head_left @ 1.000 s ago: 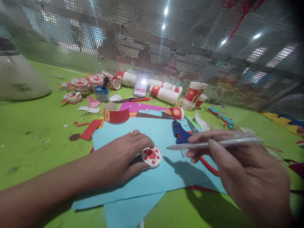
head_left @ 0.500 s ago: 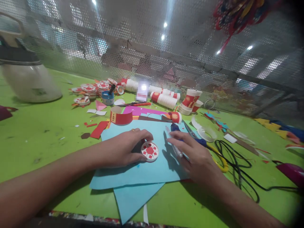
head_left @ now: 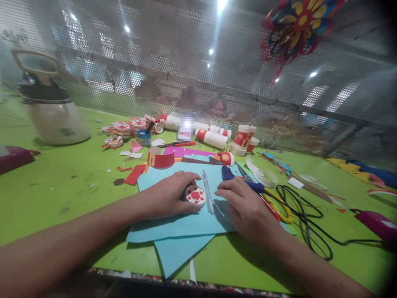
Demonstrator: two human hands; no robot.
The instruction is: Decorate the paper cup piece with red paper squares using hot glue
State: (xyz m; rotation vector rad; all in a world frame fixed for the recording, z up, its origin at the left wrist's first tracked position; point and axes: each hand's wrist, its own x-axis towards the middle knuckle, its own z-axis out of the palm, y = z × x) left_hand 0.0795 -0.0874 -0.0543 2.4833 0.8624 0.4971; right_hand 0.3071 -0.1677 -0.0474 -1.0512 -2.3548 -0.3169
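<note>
A round white disc with red shapes [head_left: 195,196] rests on a light blue sheet [head_left: 173,227]. My left hand [head_left: 173,192] curves round its left side, thumb and fingers on its edge. Just right of the disc a clear pen [head_left: 207,192] lies on the sheet, touched by neither hand. My right hand [head_left: 245,203] hovers over the sheet's right part, fingers loosely bent and apart, holding nothing. Beyond it is a blue-handled glue gun or tool [head_left: 228,173], partly hidden, beside scissors with yellow handles [head_left: 287,215].
Behind the sheet stand a red paper ring [head_left: 161,160], a blue jar [head_left: 144,138] and stacked paper cups [head_left: 211,138]. Decorated discs [head_left: 120,128] are piled at the back left, near a large kettle [head_left: 57,120]. A black cable [head_left: 302,207] coils at right.
My right hand has let go of the pen, which now lies on the sheet beside the disc. The camera view has shifted slightly. My left hand stays at the disc.
</note>
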